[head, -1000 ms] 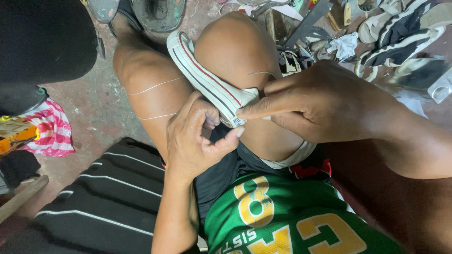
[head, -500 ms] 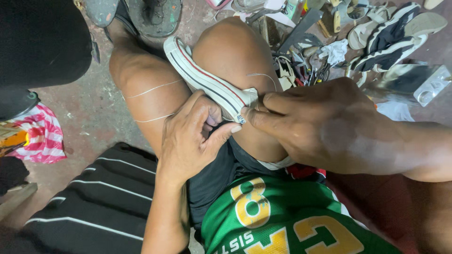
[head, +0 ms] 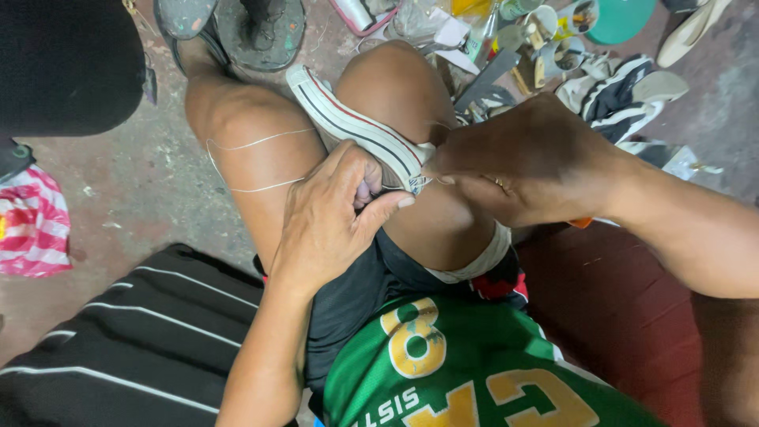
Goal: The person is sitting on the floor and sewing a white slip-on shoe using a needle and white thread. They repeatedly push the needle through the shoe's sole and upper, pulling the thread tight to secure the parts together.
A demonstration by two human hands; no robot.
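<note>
Even, moderately bright light from above; soft sheen on the knee (head: 403,87). Deep shadow top left of it. Centre sharp, slight blur toward the frame edges.

A green jersey (head: 474,379) with yellow figures fills the bottom of the view and serves as the landmark. To its left lies a black cloth with thin white stripes (head: 134,340). Further left, at the edge, there is a red and white striped cloth (head: 32,225). Far above the jersey, at the top, a dark sandal (head: 261,32) stands on the stained concrete floor (head: 142,182). Up and to the right of the jersey, a heap of shoe parts (head: 609,87) lies beside a round green lid (head: 621,20). Right of the jersey is a dark red surface (head: 617,316).
</note>
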